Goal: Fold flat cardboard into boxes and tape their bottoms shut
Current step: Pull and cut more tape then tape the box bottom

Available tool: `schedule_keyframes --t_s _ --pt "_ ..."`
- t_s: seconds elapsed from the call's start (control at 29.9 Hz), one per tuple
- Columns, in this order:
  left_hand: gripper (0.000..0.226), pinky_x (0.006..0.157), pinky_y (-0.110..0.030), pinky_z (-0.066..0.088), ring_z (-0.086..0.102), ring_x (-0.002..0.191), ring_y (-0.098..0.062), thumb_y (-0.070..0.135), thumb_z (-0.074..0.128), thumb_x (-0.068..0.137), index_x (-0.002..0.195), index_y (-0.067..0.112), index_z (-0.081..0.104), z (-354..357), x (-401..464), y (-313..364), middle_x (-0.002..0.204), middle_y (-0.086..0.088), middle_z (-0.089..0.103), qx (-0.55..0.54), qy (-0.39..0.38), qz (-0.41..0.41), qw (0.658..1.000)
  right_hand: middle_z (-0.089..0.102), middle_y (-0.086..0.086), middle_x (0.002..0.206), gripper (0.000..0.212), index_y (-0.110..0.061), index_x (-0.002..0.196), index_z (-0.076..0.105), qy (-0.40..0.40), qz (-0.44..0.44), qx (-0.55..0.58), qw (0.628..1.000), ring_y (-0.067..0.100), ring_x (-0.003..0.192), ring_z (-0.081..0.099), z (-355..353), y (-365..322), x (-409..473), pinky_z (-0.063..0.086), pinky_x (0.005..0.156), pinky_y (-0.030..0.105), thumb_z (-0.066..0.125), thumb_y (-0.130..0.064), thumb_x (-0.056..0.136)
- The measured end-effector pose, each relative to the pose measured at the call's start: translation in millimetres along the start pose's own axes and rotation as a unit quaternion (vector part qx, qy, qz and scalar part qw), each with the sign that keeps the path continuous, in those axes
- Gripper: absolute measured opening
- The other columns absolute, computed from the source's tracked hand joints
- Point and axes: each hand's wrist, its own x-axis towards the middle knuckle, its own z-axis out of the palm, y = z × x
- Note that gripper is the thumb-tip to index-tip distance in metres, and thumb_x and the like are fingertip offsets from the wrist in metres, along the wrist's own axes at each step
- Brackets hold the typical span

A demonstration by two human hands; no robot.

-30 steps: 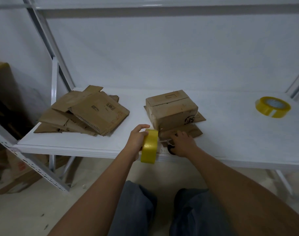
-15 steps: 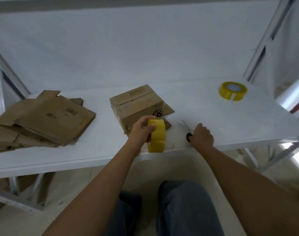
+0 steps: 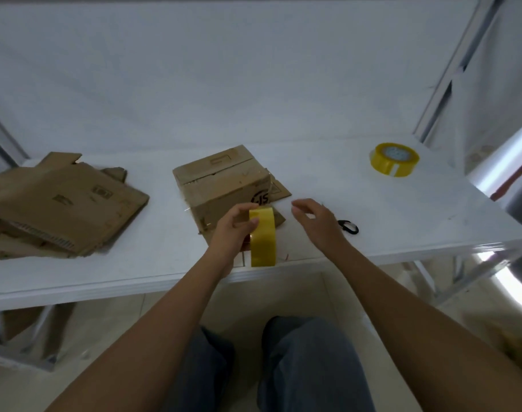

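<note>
- Far left on the white table top (image 3: 328, 162): a loose stack of flattened brown cardboard sheets (image 3: 60, 206), lying flat and overlapping
- Centre: a folded brown cardboard box (image 3: 224, 185) sits on the table with its seamed face up; a flap shows at its right side
- Just in front of the box, the left hand (image 3: 233, 230) grips an upright roll of yellow packing tape (image 3: 262, 236), fingers curled round its edge
- The right hand (image 3: 316, 221) hovers beside the roll, fingers loosely spread, holding nothing
- Black-handled scissors (image 3: 349, 226) lie just right of that hand
- Far right, well apart: a second yellow tape roll (image 3: 394, 159) lies flat
</note>
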Motion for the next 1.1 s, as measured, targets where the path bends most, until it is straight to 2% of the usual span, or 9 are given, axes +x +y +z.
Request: schedule_keyframes --t_s 0.1,0.23,0.43,0.6,0.74,0.84,0.9,1.0,1.1 --pt "0.021 0.073 -0.035 0.054 0.063 0.091 -0.024 0.016 0.056 0.095 0.114 0.027 0.059 -6 -17 6 0.106 -0.003 0.062 0.027 -0.021 0.01 0.999 0.064 0.0 0.113 0.028 -0.012 0.118 0.063 -0.077 -0.038 0.058 0.995 0.01 0.106 0.057 15 -34 -6 0.044 0.092 0.023 0.061 -0.023 0.092" --pt "0.021 0.068 -0.03 0.054 0.063 0.085 -0.02 0.016 0.055 0.095 0.111 0.029 0.06 -18 -43 17 0.101 -0.004 0.062 0.027 -0.032 0.021 0.999 0.068 0.0 0.093 0.007 -0.02 0.092 0.069 -0.114 -0.046 0.044 0.992 0.013 0.087 0.062 22 -52 -19 0.051 0.081 0.027 0.067 -0.016 0.086" --pt "0.047 0.078 -0.037 0.054 0.064 0.09 -0.021 0.003 0.065 0.086 0.123 0.029 0.055 -44 -81 27 0.095 0.0 0.065 0.029 -0.055 0.031 0.998 0.061 -0.01 0.078 0.009 -0.017 0.08 0.064 -0.068 -0.139 0.009 0.988 0.007 0.075 0.056 34 -87 -51 0.046 0.067 0.021 0.064 -0.01 0.086" --pt "0.063 0.076 -0.034 0.049 0.053 0.073 -0.017 0.003 0.065 0.086 0.138 0.033 0.045 -60 -102 30 0.062 -0.002 0.049 0.032 -0.022 0.057 0.998 0.057 -0.006 0.078 0.008 -0.014 0.081 0.059 -0.032 -0.264 -0.086 0.96 0.009 0.072 0.05 42 -112 -71 0.038 0.06 0.018 0.057 -0.01 0.088" --pt "0.077 0.079 -0.04 0.049 0.046 0.073 -0.023 -0.003 0.063 0.085 0.143 0.038 0.035 -67 -114 37 0.06 -0.005 0.043 0.013 0.009 0.065 0.998 0.055 -0.005 0.077 0.015 -0.014 0.081 0.056 -0.005 -0.349 -0.138 0.927 0.011 0.071 0.045 41 -126 -83 0.034 0.062 0.027 0.047 -0.022 0.09" --pt "0.074 0.09 -0.044 0.052 0.056 0.079 -0.02 -0.003 0.064 0.084 0.144 0.032 0.037 -65 -121 42 0.068 -0.011 0.053 0.001 0.027 0.077 0.997 0.053 -0.005 0.076 0.014 -0.014 0.081 0.055 0.025 -0.367 -0.156 0.917 0.009 0.072 0.041 38 -139 -90 0.027 0.067 0.025 0.047 -0.021 0.091" --pt "0.069 0.086 -0.039 0.052 0.054 0.078 -0.02 -0.001 0.064 0.085 0.143 0.028 0.04 -62 -119 46 0.072 -0.014 0.05 -0.015 0.058 0.077 0.995 0.053 -0.005 0.075 0.015 -0.014 0.081 0.054 0.032 -0.396 -0.179 0.9 0.009 0.072 0.039 37 -146 -98 0.024 0.07 0.024 0.046 -0.02 0.092" --pt "0.063 0.075 -0.033 0.049 0.051 0.071 -0.016 0.003 0.066 0.085 0.14 0.025 0.046 -59 -122 43 0.067 -0.01 0.05 -0.035 0.096 0.071 0.992 0.054 -0.007 0.077 0.016 -0.014 0.083 0.056 0.024 -0.35 -0.155 0.924 0.011 0.073 0.045 35 -152 -100 0.03 0.072 0.028 0.047 -0.023 0.093" --pt "0.062 0.081 -0.03 0.047 0.056 0.076 -0.011 0.003 0.067 0.084 0.139 0.022 0.047 -50 -126 40 0.069 0.002 0.059 -0.063 0.115 0.079 0.988 0.056 -0.005 0.081 0.012 -0.017 0.088 0.054 0.021 -0.205 -0.086 0.975 0.014 0.078 0.052 36 -155 -101 0.042 0.07 0.031 0.06 -0.027 0.091"
